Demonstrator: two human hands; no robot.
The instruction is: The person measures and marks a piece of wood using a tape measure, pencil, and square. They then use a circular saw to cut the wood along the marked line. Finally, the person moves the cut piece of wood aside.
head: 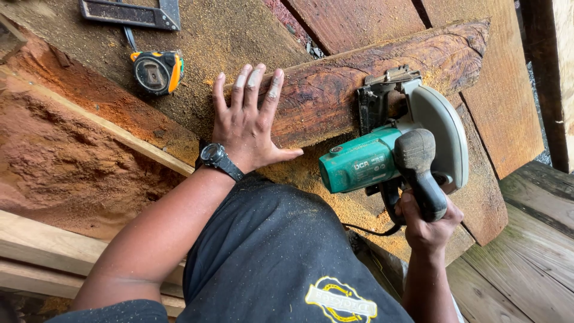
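Evidently the right hand [427,224] is gripping the green-and-grey circular saw [397,149] resting on the dark weathered wooden beam [335,90], while the left hand [248,128] is pressing flat nearby, fingers spread, risking kickback toward them.

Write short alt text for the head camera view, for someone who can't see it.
A right hand grips a green circular saw set on a dark wooden beam, while the left hand presses flat on the beam. A tape measure lies in sawdust nearby.

The saw [406,149] is blocking the beam's [335,84] right half; the left hand [248,128] is covering its left end. Sawdusty board is lying open between hand and tape measure [157,72].
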